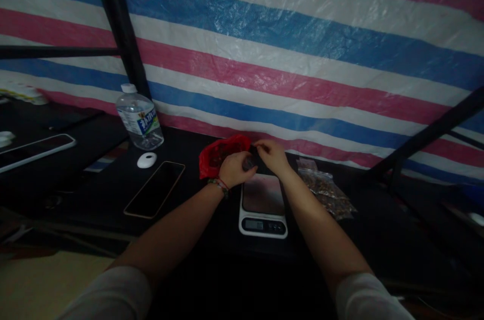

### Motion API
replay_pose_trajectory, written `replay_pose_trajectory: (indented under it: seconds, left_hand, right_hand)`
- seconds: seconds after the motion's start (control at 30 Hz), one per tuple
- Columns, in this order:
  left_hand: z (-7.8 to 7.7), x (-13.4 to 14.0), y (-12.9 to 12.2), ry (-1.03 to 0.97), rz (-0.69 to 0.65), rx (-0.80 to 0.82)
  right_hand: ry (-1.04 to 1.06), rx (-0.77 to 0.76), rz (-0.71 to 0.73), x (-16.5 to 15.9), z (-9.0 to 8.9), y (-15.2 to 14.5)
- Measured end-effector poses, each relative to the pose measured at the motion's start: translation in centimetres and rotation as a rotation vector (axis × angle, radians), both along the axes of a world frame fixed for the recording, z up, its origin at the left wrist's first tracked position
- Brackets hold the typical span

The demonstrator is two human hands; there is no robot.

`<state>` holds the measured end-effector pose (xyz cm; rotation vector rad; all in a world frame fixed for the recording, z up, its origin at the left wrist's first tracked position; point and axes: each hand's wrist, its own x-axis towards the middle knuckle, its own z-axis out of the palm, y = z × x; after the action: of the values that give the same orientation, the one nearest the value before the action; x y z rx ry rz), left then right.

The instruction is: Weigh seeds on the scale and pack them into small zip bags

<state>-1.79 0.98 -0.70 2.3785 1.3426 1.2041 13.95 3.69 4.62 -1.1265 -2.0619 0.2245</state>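
Note:
My left hand (235, 170) is curled in front of the red plastic bag (206, 163), its fingers closed round a small dark roundish thing (248, 162) whose kind I cannot make out. The bag gapes open, with dark contents inside. Just right of it, my right hand (273, 157) has thumb and fingertips pinched together; whatever they hold is too small to name. Below both hands lies a white digital kitchen scale (263, 199). Nothing sits on its metal plate, and the digits on its display are too dim to read.
Small clear bags of brown bits (327, 191) lie right of my forearm. To the left are a phone (155, 189), a white oval case (146, 160), a water bottle (139, 121) and another phone (38, 151). A striped tarp (264, 68) closes off the back.

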Motion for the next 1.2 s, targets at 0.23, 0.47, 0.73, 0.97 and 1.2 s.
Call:
replay_pose_trajectory:
  seconds: [0.23, 0.47, 0.73, 0.97, 1.2]
  left_hand:
    - [0.1, 0.9, -0.4, -0.032, 0.081, 0.032]
    - [-0.3, 1.0, -0.6, -0.031, 0.004, 0.044]
    - [-0.2, 1.9, -1.3, 0.032, -0.179, 0.054]
    - [-0.8, 0.9, -0.9, -0.216, -0.341, -0.081]
    - [-1.1, 1.5, -0.6, -0.315, -0.445, -0.365]
  right_hand:
    - [-0.111, -0.205, 0.13, 1.5, -1.2, -5.9]
    - [-0.185, -0.192, 0.163, 1.8, -0.7, -5.9]
    - [-0.165, -0.101, 0.189, 2.9, -2.3, -6.4]
    - [-0.183, 0.116, 0.177, 5.2, -0.1, -6.1]
    - [0.137, 0.043, 0.116, 5.0, -2.5, -5.3]
